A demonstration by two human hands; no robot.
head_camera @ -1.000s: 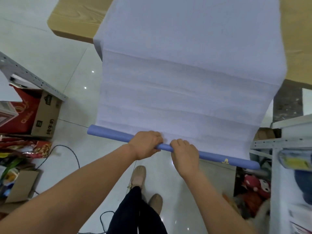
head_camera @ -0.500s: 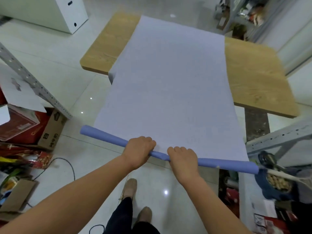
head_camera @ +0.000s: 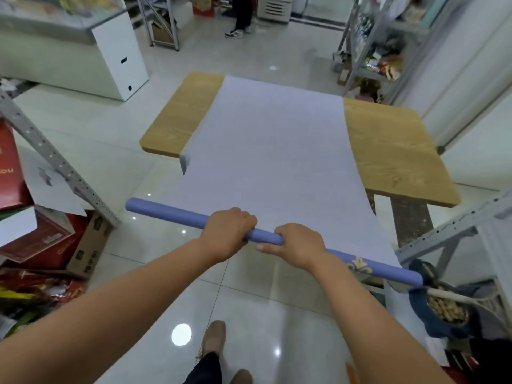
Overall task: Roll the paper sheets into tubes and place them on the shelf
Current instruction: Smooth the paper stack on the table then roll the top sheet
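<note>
Head view: looks down past two bare forearms to a long sheet held at its rolled end.
Paper sheet: pale lavender, matte and smooth. It lies flat down the middle of the worktop, passes over the near edge and hangs across the gap to the hands.
Rolled tube: the sheet's near end, wound into a slim, even cylinder of deeper violet, with its left end farther away than its right. A gold ornamental print shows towards the right end.
Left hand: fingers curled over the tube, gripping it near the middle.
Right hand: just beside the left, fingers wrapped over the tube, thumb lying along its near side.
Worktop: light wood grain with rounded corners, bare on both sides of the sheet.
Floor: glossy pale tiles with bright reflections.
Shelf frame: grey perforated metal on the right.
Cardboard boxes: red and brown, piled at near left.
</note>
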